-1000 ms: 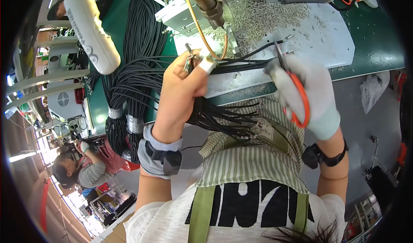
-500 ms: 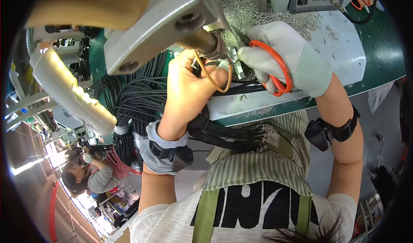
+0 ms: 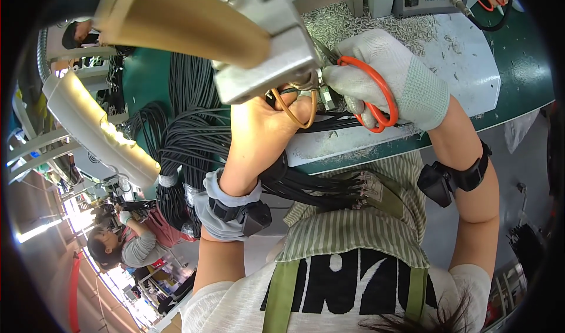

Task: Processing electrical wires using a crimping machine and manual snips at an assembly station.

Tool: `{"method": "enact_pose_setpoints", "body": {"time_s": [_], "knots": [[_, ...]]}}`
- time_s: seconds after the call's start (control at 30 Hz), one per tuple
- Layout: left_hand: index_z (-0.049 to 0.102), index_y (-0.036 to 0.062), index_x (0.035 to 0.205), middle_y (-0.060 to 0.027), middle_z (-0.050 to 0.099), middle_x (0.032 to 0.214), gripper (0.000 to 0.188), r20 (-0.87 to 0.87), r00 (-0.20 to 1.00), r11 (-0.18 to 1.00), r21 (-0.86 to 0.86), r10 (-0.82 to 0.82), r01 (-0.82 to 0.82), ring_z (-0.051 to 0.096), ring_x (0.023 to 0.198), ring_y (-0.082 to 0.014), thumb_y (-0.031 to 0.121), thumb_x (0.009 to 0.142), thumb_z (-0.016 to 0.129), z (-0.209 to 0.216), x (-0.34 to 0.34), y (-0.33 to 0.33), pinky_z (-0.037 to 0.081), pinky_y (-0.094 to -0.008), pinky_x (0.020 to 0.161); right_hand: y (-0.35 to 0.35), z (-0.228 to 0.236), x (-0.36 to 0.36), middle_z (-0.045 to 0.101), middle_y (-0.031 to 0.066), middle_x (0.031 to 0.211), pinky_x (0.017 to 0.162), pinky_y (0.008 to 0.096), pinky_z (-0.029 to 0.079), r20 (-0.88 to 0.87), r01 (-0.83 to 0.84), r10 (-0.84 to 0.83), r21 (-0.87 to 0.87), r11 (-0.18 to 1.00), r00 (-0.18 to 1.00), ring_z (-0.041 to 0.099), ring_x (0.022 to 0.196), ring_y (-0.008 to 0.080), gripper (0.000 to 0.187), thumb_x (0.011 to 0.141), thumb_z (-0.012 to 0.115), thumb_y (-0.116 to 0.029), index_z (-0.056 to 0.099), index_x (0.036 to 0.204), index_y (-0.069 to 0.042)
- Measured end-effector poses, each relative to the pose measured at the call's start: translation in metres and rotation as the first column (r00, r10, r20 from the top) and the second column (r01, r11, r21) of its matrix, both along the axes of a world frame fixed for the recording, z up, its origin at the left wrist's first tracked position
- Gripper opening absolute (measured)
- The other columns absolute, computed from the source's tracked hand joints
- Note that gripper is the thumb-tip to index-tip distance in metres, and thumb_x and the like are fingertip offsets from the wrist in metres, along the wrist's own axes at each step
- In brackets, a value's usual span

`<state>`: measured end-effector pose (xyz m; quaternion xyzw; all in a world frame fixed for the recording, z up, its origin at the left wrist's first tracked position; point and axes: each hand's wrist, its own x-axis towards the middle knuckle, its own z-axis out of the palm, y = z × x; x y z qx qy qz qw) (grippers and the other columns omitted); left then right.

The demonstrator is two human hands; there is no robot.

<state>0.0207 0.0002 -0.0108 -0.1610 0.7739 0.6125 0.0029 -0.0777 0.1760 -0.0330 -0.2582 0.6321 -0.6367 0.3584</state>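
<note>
My bare left hand (image 3: 258, 136) is curled under a grey metal press head (image 3: 271, 56). Its fingertips are partly hidden; a dark strand, apparently a black cable, shows between them. A tan loop (image 3: 307, 124) hangs in front of these fingers. My right hand (image 3: 376, 77), in a white glove, is closed round red-handled scissors (image 3: 382, 91), their loops standing out from the palm. The gloved fingertips reach a small metal fixture (image 3: 329, 100) beside the left fingers. A thick tan lever (image 3: 182, 24), blurred, extends from the press head toward the upper left.
Small silver pieces (image 3: 406, 30) lie heaped on the white board (image 3: 465, 68) behind my hands. Black cable bundles (image 3: 191, 133) cover the green table on the left; more cable ends lie on my lap. A lamp (image 3: 100, 127) stands left. Another person (image 3: 138, 242) sits far left.
The press head and its tan lever have swung, and the head now covers more of my left fingers. My left forearm has shifted slightly right; the right hand has hardly moved.
</note>
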Motion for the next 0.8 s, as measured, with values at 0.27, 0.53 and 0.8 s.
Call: {"method": "enact_pose_setpoints", "body": {"time_s": [0.27, 0.53, 0.8], "knots": [[0.06, -0.003, 0.098, -0.0019, 0.062, 0.079, 0.026, -0.01, 0.998, 0.998, -0.006, -0.055, 0.055, 0.059, 0.071, -0.0083, 0.002, 0.074, 0.069, 0.005, -0.003, 0.002, 0.049, -0.0227, 0.062, 0.0, -0.005, -0.001, 0.055, 0.0081, 0.051, 0.036, 0.0255, 0.043, -0.05, -0.012, 0.007, -0.1, 0.995, 0.999, 0.057, 0.041, 0.0153, 0.033, 0.082, 0.068, -0.027, 0.059, 0.066, 0.0], [0.057, -0.001, 0.1, -0.0017, 0.058, 0.081, 0.021, -0.041, 0.992, 0.992, -0.039, -0.118, 0.116, 0.053, 0.067, -0.008, 0.009, 0.083, 0.064, -0.003, 0.007, -0.009, 0.047, -0.0235, 0.062, 0.008, 0.024, 0.015, 0.054, 0.0096, 0.054, 0.043, 0.0273, 0.044, -0.185, 0.063, -0.039, 0.13, 0.989, 0.982, 0.058, 0.047, 0.0162, 0.021, 0.082, 0.06, -0.018, 0.056, 0.078, 0.002], [0.053, -0.0014, 0.108, -0.0074, 0.058, 0.083, 0.021, -0.083, 0.96, 0.922, 0.27, -0.266, 0.279, 0.053, 0.069, -0.0123, 0.014, 0.093, 0.053, 0.033, 0.072, 0.003, 0.044, -0.0238, 0.066, 0.049, 0.046, 0.081, 0.052, 0.0091, 0.056, 0.048, 0.0276, 0.043, -0.652, 0.529, -0.321, 0.146, 0.836, 0.687, 0.053, 0.049, 0.0164, 0.015, 0.079, 0.061, -0.013, 0.058, 0.083, 0.002]]}}
